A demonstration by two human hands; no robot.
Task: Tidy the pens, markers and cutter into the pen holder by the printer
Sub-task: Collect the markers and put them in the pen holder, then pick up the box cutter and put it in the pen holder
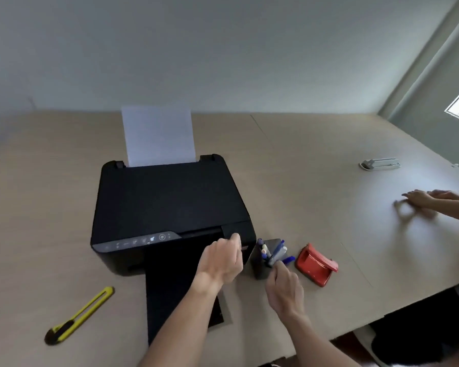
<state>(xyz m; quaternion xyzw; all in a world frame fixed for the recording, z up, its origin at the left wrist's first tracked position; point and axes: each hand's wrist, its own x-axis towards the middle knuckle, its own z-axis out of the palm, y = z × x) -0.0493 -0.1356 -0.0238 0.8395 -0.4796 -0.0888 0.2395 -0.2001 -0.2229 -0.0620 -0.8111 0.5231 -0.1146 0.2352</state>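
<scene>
Pens point(272, 251) are sitting in the holder point(260, 266); right hand point(284, 284) is gripping one there, left hand point(223, 260) loosely curled, empty. The cutter point(77, 316) is lying on the counter point(329, 160), unhandled.

Black printer point(170, 205) in front of me, white paper point(159, 136) standing in it. Yellow-and-black cutter point(77, 317) on the tan desk point(316, 160). Dark holder point(260, 263), blue and white pens point(274, 251) inside. Red punch point(316, 264) beside it, grey walls behind.
</scene>
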